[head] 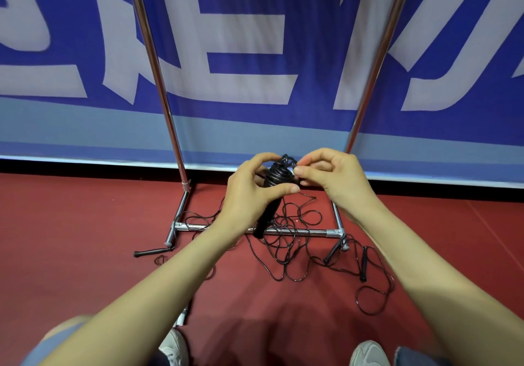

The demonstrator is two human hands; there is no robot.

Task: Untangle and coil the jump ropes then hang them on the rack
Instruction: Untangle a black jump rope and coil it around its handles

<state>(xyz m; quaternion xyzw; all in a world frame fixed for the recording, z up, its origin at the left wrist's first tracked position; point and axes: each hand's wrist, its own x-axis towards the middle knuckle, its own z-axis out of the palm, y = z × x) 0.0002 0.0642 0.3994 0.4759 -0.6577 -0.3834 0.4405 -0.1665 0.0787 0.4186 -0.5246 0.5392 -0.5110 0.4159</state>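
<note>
A black jump rope (276, 177) is wound in a tight coil round its handles, held up in front of me. My left hand (252, 192) grips the handles below the coil, thumb across the front. My right hand (331, 178) pinches the cord at the top right of the coil. Beneath, a tangle of thin black cord (286, 241) lies on the red floor over the base bar of a chrome rack (215, 226). Loose black handles (151, 251) (363, 263) lie left and right of the tangle.
The rack's two chrome uprights (158, 76) (377, 62) rise in front of a blue and white banner (255, 53). My white shoes (175, 348) stand at the bottom edge. Red floor (71, 238) stretches to either side.
</note>
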